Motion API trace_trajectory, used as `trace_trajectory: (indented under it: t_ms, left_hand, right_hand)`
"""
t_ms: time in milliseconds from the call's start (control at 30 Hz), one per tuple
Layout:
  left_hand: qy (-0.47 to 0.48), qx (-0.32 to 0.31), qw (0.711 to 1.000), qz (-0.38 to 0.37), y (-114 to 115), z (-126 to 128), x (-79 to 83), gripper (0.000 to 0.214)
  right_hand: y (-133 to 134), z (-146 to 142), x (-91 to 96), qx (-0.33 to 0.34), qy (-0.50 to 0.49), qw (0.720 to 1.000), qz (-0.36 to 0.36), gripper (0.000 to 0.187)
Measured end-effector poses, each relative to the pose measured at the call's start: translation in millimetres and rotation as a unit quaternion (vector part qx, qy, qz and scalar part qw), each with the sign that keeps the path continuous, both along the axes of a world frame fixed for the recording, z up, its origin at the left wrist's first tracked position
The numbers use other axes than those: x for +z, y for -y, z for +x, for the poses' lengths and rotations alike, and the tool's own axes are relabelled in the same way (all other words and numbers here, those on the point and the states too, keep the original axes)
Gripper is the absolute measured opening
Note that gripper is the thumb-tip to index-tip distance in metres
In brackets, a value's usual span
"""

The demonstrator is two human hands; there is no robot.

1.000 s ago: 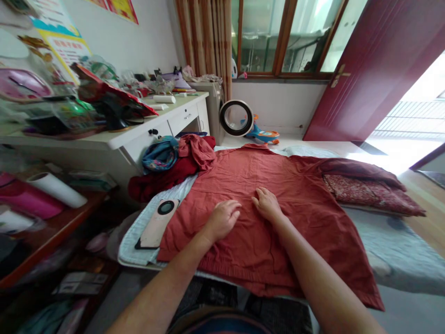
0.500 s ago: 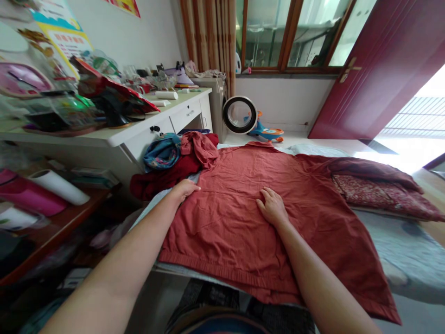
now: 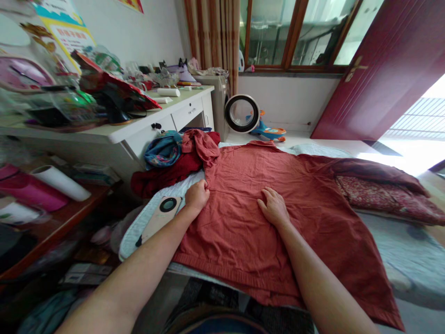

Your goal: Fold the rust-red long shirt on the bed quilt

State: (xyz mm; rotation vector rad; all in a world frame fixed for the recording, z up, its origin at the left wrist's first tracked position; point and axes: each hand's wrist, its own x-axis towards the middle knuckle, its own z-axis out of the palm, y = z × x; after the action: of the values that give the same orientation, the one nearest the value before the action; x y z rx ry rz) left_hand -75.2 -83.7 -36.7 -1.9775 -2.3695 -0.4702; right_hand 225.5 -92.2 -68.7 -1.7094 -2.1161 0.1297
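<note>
A rust-red shirt (image 3: 243, 232) lies spread flat, back up, on the bed (image 3: 410, 250). My left hand (image 3: 196, 195) is closed in a fist on the shirt's left side edge, just below the bunched left sleeve. Fingers together and stretched out, my right hand (image 3: 274, 207) lies flat on the middle of the shirt. A phone (image 3: 160, 218) with a round camera ring lies on the pale bedding to the left of my left hand.
A heap of dark red and blue clothes (image 3: 170, 160) sits at the bed's far left corner. A folded dark red patterned blanket (image 3: 378, 185) lies at the right. A cluttered white desk (image 3: 139, 130) and a low wooden shelf (image 3: 59, 208) stand to the left. The door (image 3: 382, 69) is open.
My left hand moved from the shirt's middle out to its left edge and closed on the fabric there. The phone, hidden by my arm half a second ago, shows again. My right hand stayed put.
</note>
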Motion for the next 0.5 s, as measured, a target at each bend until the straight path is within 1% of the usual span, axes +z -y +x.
trace_trajectory:
  t_ms: [100,233,500]
  left_hand:
    - [0.000,0.015,1.000,-0.005,-3.6,-2.0,-4.6,0.016]
    - [0.005,0.023,1.000,0.000,-6.1,-4.6,-6.2,0.014]
    - [-0.019,0.022,1.000,-0.009,0.1,3.4,-9.4,0.017]
  right_hand:
    - [-0.1,0.1,0.4,0.002,0.000,1.000,0.004,0.046]
    - [0.1,0.1,1.8,0.005,0.001,1.000,0.001,0.045]
    - [0.6,-0.5,2.8,-0.003,0.010,1.000,-0.011,0.047]
